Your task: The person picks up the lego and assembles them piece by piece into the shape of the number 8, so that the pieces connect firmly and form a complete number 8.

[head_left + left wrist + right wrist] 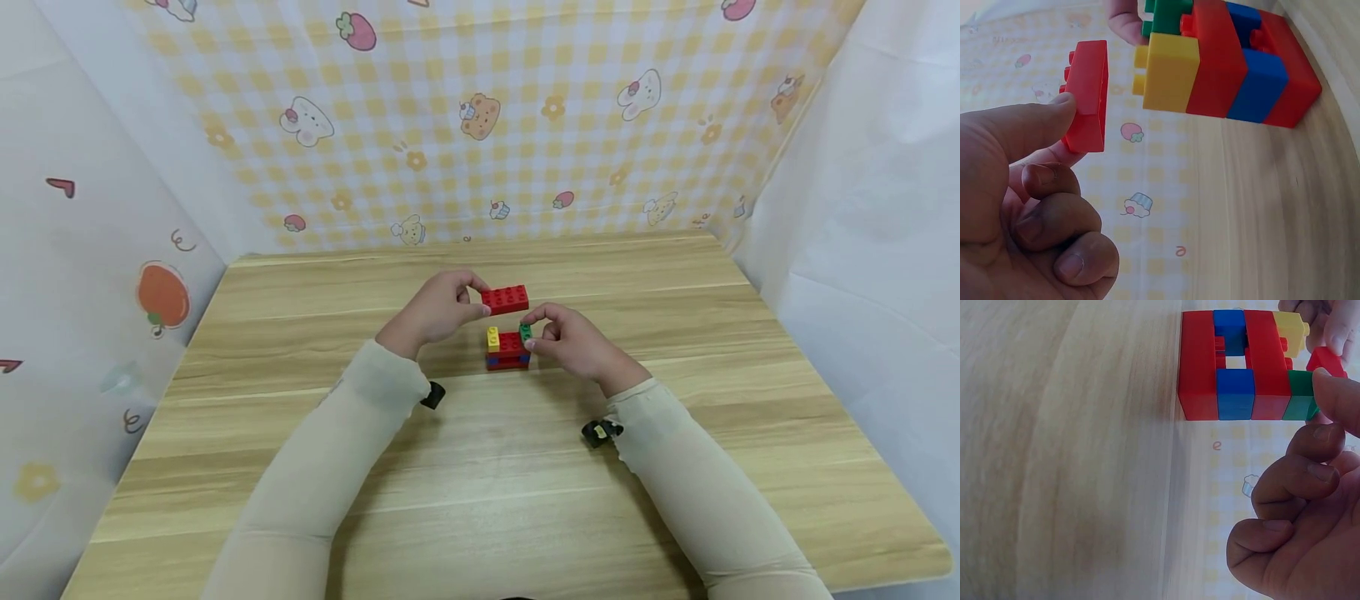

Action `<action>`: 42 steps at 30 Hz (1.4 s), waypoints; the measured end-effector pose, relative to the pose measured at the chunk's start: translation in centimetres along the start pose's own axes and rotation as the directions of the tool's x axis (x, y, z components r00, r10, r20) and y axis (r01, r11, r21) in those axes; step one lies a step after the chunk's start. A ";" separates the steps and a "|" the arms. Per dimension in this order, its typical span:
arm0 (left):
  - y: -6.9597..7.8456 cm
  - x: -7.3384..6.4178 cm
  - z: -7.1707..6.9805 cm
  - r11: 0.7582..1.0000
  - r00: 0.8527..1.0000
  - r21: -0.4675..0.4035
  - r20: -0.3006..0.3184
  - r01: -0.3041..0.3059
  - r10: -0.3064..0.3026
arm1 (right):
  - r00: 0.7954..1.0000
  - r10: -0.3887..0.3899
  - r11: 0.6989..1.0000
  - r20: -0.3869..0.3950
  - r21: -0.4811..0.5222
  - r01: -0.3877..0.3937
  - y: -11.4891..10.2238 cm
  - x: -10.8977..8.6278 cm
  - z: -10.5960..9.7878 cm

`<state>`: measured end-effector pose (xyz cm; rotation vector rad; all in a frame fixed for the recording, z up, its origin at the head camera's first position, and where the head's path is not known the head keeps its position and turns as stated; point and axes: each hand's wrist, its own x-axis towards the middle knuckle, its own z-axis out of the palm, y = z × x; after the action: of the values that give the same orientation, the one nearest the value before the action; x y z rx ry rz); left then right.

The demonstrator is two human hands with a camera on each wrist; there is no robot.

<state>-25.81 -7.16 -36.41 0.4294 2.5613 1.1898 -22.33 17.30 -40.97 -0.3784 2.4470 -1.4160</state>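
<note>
My left hand (438, 308) pinches the end of a red brick (507, 300) between thumb and forefinger, above and behind a small built stack. That stack has a red brick (1199, 369) at the bottom and two blue bricks (1235, 394) standing apart on it. A second red brick (1268, 372) bridges the blue ones. On top, a yellow brick (492, 339) sits at the left end and a green brick (526, 332) at the right end. With thumb and forefinger, my right hand (576, 342) pinches the green brick; its other fingers curl inward.
The stack stands on a wooden table (465, 483). A checked cloth (450, 83) with cartoon prints hangs behind the table, and white sheets (862, 208) hang at both sides. Black wrist devices (600, 432) show below both sleeves.
</note>
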 end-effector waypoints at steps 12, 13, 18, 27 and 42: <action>-0.4 -1.6 0.8 0.997 0.999 -0.069 -0.004 -0.045 0.044 | 0.999 -0.030 1.000 -0.011 -0.006 0.030 0.3 0.1 0.0; -0.5 -1.7 0.9 0.996 0.999 -0.081 -0.005 -0.046 0.046 | 0.999 -0.031 1.000 -0.012 -0.003 0.031 0.4 0.1 0.0; -0.9 -2.0 1.6 0.990 0.998 -0.129 -0.004 -0.057 0.056 | 0.999 -0.041 0.999 -0.012 0.008 0.041 0.4 0.1 0.0; -1.7 -2.2 2.6 0.987 0.997 -0.139 -0.014 -0.077 0.076 | 0.999 -0.037 0.999 -0.026 0.001 0.037 0.2 0.1 0.0; -2.0 -2.6 3.1 0.982 0.998 -0.179 -0.016 -0.066 0.064 | 0.999 -0.038 0.998 -0.009 0.039 0.039 -0.3 -0.1 -0.2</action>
<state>-22.54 -7.30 -39.55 0.4690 2.4376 1.4350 -22.31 17.36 -40.56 -0.4140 2.4271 -1.4814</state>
